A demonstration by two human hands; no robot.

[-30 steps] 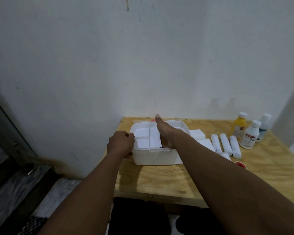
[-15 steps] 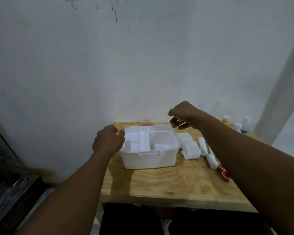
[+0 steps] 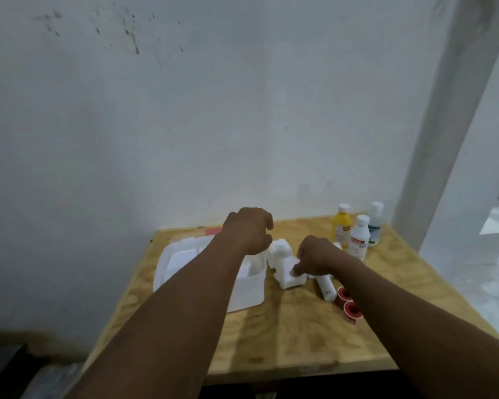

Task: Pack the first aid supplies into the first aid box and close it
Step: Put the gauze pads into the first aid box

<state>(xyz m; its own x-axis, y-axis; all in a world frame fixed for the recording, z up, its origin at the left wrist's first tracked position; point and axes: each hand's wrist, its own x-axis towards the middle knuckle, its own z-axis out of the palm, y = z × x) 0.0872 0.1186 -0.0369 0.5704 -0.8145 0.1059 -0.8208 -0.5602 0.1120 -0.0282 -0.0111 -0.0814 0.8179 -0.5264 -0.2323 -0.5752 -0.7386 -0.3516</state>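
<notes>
The white first aid box (image 3: pixel 249 293) stands open on the left of the wooden table (image 3: pixel 294 338), and my left forearm crosses over it. My left hand (image 3: pixel 249 230) hovers with curled fingers over the box's far right corner, against the left edge of a white pad (image 3: pixel 283 246). Its fingertips are hidden, so I cannot tell whether it grips. My right hand (image 3: pixel 314 257) pinches the top of a nearer white pad (image 3: pixel 290 280) just right of the box. A white bandage roll (image 3: pixel 326 287) lies under my right wrist.
Two red tape rolls (image 3: pixel 349 303) lie right of the bandage roll. A yellow bottle (image 3: pixel 342 227), a white bottle (image 3: pixel 359 239) and a clear bottle (image 3: pixel 375 224) stand at the back right. The wall runs along the table's far edge, with a pillar (image 3: pixel 444 125) on the right.
My right hand has come down from above the box onto the nearer white pad. My left hand has left the box's left rim and crossed over to its far right corner.
</notes>
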